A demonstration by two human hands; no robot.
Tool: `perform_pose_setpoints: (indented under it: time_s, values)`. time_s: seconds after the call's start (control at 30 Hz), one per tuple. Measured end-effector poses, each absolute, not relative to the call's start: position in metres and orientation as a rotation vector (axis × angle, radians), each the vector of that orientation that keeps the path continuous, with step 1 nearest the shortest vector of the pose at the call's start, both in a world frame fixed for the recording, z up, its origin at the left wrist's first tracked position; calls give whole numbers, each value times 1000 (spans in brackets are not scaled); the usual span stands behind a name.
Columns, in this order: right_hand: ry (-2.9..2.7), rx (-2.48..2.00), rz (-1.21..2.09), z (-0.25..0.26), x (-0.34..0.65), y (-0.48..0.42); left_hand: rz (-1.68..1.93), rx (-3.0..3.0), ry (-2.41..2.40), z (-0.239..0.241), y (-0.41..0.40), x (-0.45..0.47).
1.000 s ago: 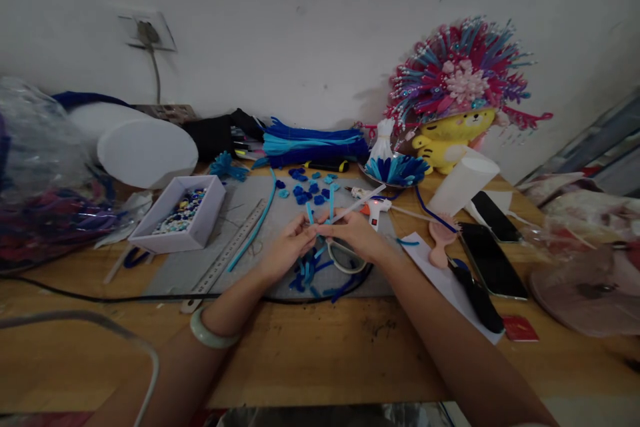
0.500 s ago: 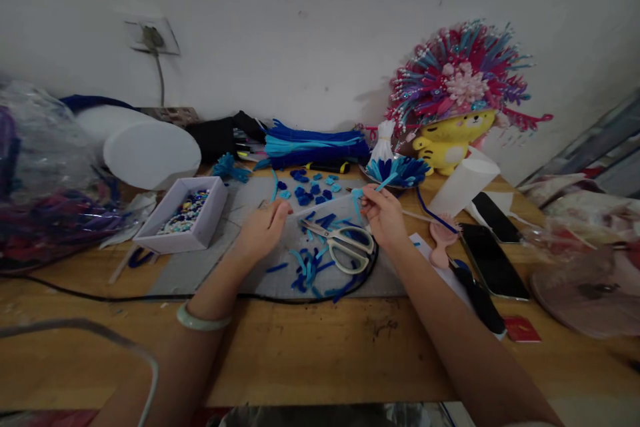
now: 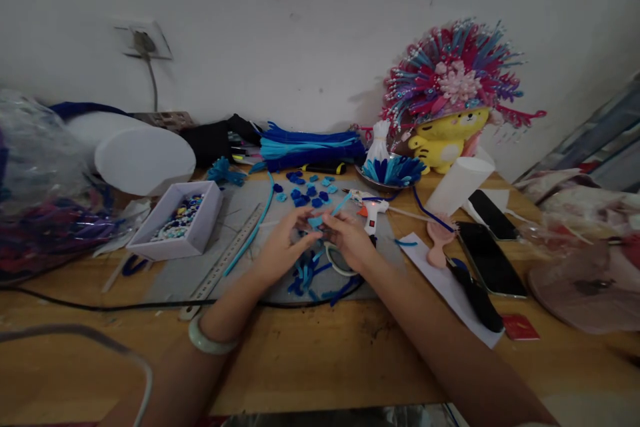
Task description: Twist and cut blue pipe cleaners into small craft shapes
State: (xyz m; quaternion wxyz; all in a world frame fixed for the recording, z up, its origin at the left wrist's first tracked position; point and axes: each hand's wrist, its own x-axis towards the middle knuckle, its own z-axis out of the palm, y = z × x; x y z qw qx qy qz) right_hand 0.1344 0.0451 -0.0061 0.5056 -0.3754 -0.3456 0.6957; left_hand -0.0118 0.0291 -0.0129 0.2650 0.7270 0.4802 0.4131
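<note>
My left hand (image 3: 285,250) and my right hand (image 3: 354,243) meet over the grey mat, fingers closed in a pinch around a small light-blue pipe cleaner piece (image 3: 316,221). One end of it sticks up past my right fingertips; its exact shape is partly covered. Beneath my hands lie cut blue pipe cleaner bits (image 3: 303,277) and scissors, of which only a pale handle loop (image 3: 341,272) shows. Behind them are several small blue pipe cleaner flowers (image 3: 301,199). A white glue gun (image 3: 373,212) rests just right of my right hand.
At left are a box of beads (image 3: 173,247), a steel ruler (image 3: 227,253) and a black cable (image 3: 100,308). Pipe cleaner bundles (image 3: 310,149) lie along the wall. To the right are a dish of blue petals (image 3: 393,173), a phone (image 3: 490,257) and a decorated yellow plush toy (image 3: 440,147).
My hands, apart before with a thin pale strand stretched between them, have come together over the mat. The ruler and glue gun, hidden before, now show.
</note>
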Motion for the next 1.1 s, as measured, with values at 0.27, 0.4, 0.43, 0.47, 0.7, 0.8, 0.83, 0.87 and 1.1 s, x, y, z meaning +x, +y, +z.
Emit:
perform_pose_setpoints:
  time_s: [0.27,0.4,0.43,0.47,0.7,0.8,0.83,0.87,1.1]
  values:
    - [-906,-1038,1533,-8,129,43,1193,1534,1283,-12,30,-3]
    - [-888,-1016,1459,-4,132,44,1226,1471,1299,-13,30,-5]
    - [-870,-1013,1454,-4,132,44,1232,1459,1281,-14,30,-5]
    - [-845,-1011,1449,-4,131,44,1238,1444,1257,-14,30,-4]
    - [-898,-1057,1274,-5,132,45,1224,1269,1132,-15,27,2]
    - [-1105,-1135,1174,-4,134,45,1219,1205,1154,-15,27,2]
    - [-1183,-1156,1128,-4,135,44,1231,1180,1161,-14,27,2]
    - [-1272,-1169,1064,-5,136,43,1246,1158,1168,-13,27,2]
    - [-1822,-1109,599,-10,137,40,1321,1221,1262,-9,25,0]
